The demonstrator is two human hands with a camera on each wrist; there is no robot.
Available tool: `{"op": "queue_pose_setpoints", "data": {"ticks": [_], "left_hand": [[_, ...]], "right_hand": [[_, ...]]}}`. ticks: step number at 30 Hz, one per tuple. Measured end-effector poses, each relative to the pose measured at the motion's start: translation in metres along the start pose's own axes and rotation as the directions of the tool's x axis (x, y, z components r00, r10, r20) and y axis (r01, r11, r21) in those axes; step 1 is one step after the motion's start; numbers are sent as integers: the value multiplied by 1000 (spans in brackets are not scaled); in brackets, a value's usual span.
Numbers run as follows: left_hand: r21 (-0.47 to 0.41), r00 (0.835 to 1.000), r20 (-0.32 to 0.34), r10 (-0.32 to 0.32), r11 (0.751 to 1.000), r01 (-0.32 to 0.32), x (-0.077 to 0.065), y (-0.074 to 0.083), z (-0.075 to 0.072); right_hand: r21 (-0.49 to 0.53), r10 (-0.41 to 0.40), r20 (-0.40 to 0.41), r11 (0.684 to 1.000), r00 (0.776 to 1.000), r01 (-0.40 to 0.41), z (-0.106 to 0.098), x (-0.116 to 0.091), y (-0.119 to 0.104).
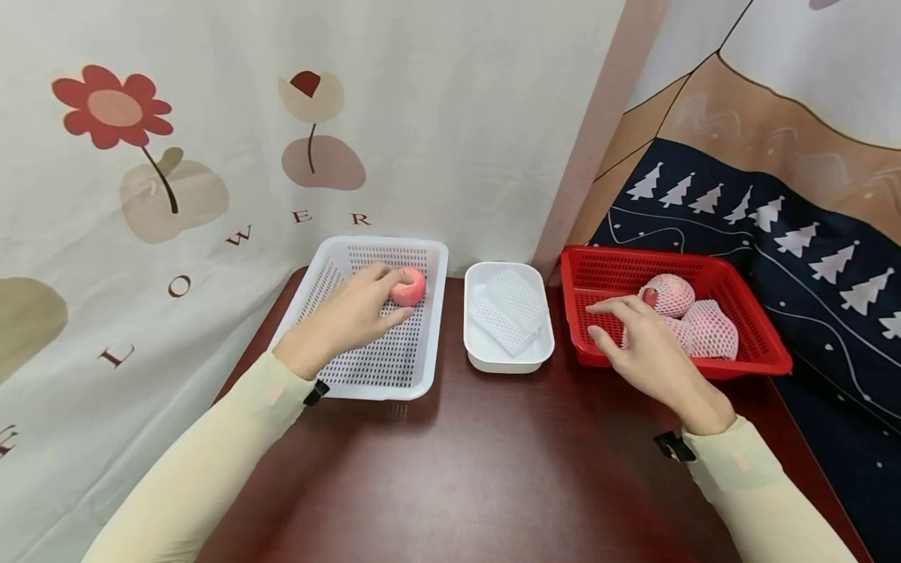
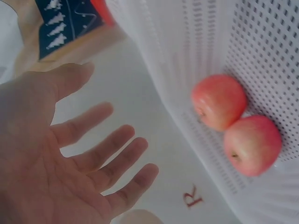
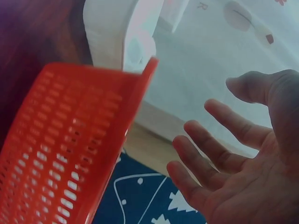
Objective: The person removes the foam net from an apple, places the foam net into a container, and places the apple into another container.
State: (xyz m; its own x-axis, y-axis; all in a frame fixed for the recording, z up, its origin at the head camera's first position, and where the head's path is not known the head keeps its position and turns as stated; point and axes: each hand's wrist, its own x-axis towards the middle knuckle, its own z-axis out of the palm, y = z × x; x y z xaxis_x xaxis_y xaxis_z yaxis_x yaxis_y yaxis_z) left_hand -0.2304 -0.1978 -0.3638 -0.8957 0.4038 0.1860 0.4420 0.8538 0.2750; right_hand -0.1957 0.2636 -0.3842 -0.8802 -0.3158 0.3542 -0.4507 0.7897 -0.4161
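Note:
My left hand [image 1: 355, 307] hovers over the white basket [image 1: 435, 313], its fingers relaxed and apart, holding nothing. Two red apples [image 2: 219, 101] lie side by side in that basket in the left wrist view; in the head view one apple [image 1: 408, 288] shows beside the fingers and my hand hides the other. Above the near left part of the red basket [image 1: 760, 328] is my right hand [image 1: 644, 352], with loosely spread fingers and nothing in them. Apples in white foam nets [image 1: 712, 330] sit in this basket, one partly covered by the hand.
Between the baskets stands a small white tub [image 1: 509, 366] with flat foam nets [image 1: 514, 309] inside. All three containers stand toward the back of the dark red-brown table [image 1: 464, 477]. Behind hangs a printed curtain [image 1: 457, 117], with a dark tree-patterned cloth [image 1: 795, 258] at right.

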Motion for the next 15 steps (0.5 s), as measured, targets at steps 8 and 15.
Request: {"op": "queue_pose_setpoints", "data": {"ticks": [8, 15], "left_hand": [[17, 994, -57, 96, 995, -95, -11, 29, 1], [32, 972, -108, 207, 978, -205, -17, 48, 4]], "right_hand": [[-30, 22, 53, 999, 998, -20, -14, 7, 17], [-41, 59, 140, 998, 988, -53, -23, 16, 33]]}}
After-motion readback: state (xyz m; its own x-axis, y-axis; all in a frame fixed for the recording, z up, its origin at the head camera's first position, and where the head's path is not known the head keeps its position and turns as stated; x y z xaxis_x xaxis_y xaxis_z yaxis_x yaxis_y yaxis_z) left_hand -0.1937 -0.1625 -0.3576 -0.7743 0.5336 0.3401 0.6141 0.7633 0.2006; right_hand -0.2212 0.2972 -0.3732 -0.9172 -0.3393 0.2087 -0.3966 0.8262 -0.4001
